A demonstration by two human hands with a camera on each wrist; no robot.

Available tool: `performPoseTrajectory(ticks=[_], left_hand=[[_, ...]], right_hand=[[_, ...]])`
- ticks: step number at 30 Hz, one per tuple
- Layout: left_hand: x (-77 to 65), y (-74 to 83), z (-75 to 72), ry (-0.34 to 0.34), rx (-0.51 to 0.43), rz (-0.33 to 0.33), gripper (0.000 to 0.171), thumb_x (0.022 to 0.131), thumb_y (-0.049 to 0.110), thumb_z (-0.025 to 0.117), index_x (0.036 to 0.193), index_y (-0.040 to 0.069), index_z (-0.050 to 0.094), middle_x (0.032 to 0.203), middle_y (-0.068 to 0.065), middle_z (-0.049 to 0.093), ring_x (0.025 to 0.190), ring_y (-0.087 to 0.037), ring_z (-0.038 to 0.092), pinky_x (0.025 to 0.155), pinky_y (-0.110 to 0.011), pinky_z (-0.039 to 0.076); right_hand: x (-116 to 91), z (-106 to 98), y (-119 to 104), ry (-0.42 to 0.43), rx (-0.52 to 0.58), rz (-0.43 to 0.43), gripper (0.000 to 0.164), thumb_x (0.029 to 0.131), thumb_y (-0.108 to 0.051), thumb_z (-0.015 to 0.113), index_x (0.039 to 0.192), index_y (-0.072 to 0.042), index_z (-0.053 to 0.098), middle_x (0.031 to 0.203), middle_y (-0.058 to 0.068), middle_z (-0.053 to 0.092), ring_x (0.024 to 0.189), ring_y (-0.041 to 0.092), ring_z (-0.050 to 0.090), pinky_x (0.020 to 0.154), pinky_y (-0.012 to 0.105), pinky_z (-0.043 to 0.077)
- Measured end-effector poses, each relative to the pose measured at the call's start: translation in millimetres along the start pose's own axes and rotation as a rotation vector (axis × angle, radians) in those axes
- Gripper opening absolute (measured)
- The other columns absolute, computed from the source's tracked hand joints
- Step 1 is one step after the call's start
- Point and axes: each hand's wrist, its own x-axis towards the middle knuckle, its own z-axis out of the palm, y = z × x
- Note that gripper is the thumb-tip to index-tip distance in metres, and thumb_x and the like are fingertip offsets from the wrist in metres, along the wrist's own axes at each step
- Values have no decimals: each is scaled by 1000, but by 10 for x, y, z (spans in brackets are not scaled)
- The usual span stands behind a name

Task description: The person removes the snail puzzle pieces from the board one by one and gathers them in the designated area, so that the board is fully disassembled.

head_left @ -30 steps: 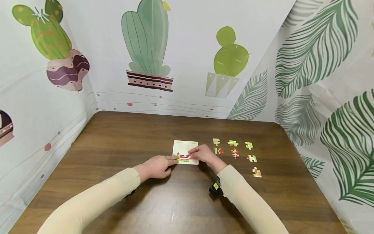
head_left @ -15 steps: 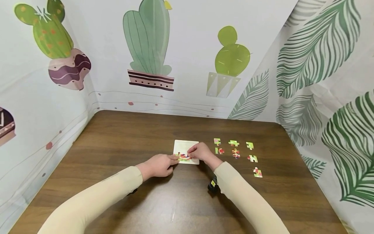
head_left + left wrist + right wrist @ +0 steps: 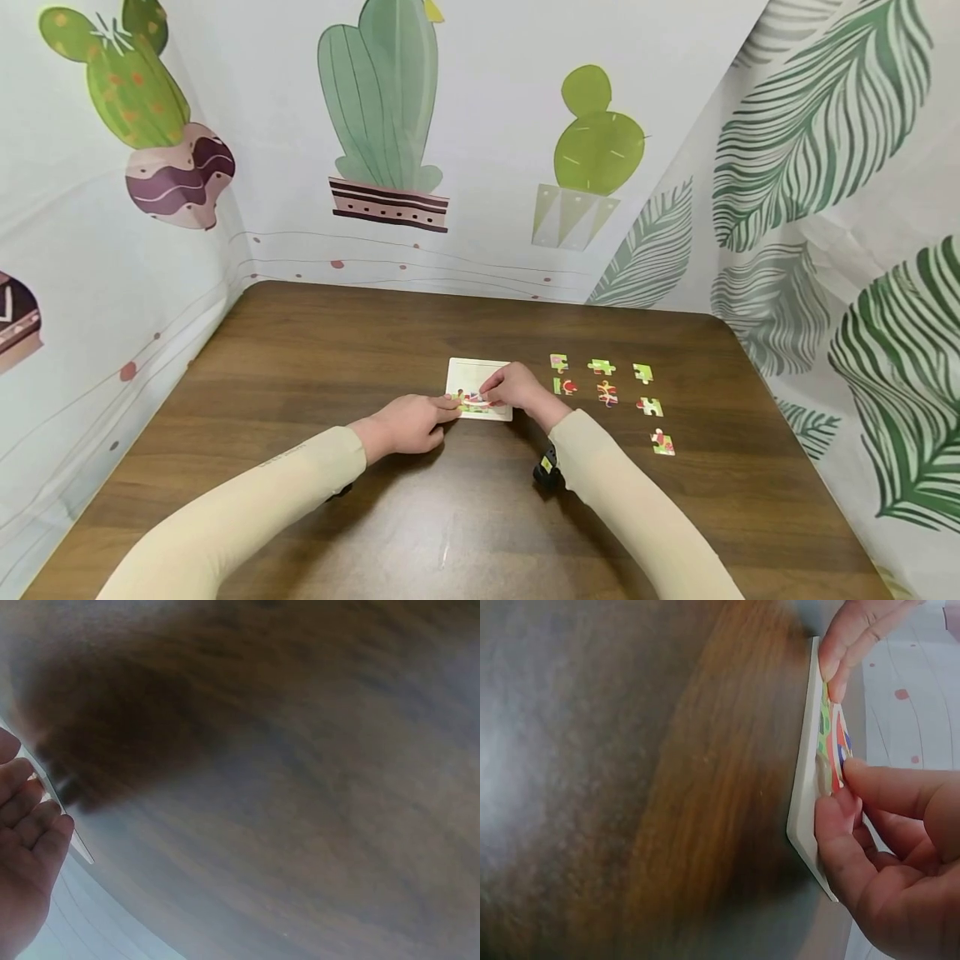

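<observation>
A small cream puzzle tray (image 3: pixel 474 374) lies on the table in the head view, with brightly coloured puzzle pieces (image 3: pixel 474 408) along its near part. My left hand (image 3: pixel 408 423) reaches in from the left, its extended fingertips pressing down on the pieces at the tray's left side. From the right, my right hand (image 3: pixel 517 388) pinches a red, white and blue puzzle piece (image 3: pixel 839 754) between thumb and fingers, low over the tray. Those fingers partly cover the piece. In the left wrist view, the left hand's fingers (image 3: pixel 34 817) lie beside the tray edge.
Several loose puzzle pieces lie in rough rows right of the tray, among them a green one (image 3: pixel 602 367), a red and yellow one (image 3: pixel 607 393) and the nearest one (image 3: pixel 662 442). Patterned cloth walls (image 3: pixel 487 167) stand behind the brown wooden table (image 3: pixel 315 333).
The right hand has shifted slightly up and left over the tray, still pinching the puzzle piece. The left hand stays on the tray's left side, and the loose pieces lie unchanged.
</observation>
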Motion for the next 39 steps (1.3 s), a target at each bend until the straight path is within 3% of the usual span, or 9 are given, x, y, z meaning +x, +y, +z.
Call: performPoseTrajectory(ticks=[12, 21, 28, 39], left_hand=[[-80, -30, 7, -43, -38, 0, 51, 93, 10, 56, 143, 4, 60, 153, -11, 56, 141, -28, 56, 109, -44, 52], [-115, -79, 42, -56, 14, 45, 54, 95, 17, 55, 148, 5, 55, 156, -12, 52, 145, -29, 52, 116, -43, 46], [-129, -88, 49, -54, 15, 52, 52, 98, 18, 54, 148, 4, 54, 156, -13, 52, 145, -30, 51, 117, -45, 45], [-112, -70, 57, -75, 11, 35, 51, 101, 19, 52, 149, 4, 52, 158, -12, 50, 147, -29, 49, 119, -44, 44]], right_hand=[[4, -22, 21, -16, 33, -15, 12, 91, -1, 72, 97, 7, 79, 89, 14, 80, 62, 2, 58, 61, 16, 53], [-3, -77, 37, -12, 85, 0, 14, 92, 0, 71, 100, 9, 77, 87, 12, 77, 64, 4, 58, 63, 18, 55], [-65, -178, 95, -18, 106, 8, 15, 94, 1, 68, 103, 11, 76, 93, 15, 76, 68, 5, 61, 73, 25, 62], [-238, -465, 290, -87, 74, -20, 17, 95, 1, 66, 105, 12, 74, 91, 11, 77, 70, 4, 63, 75, 27, 63]])
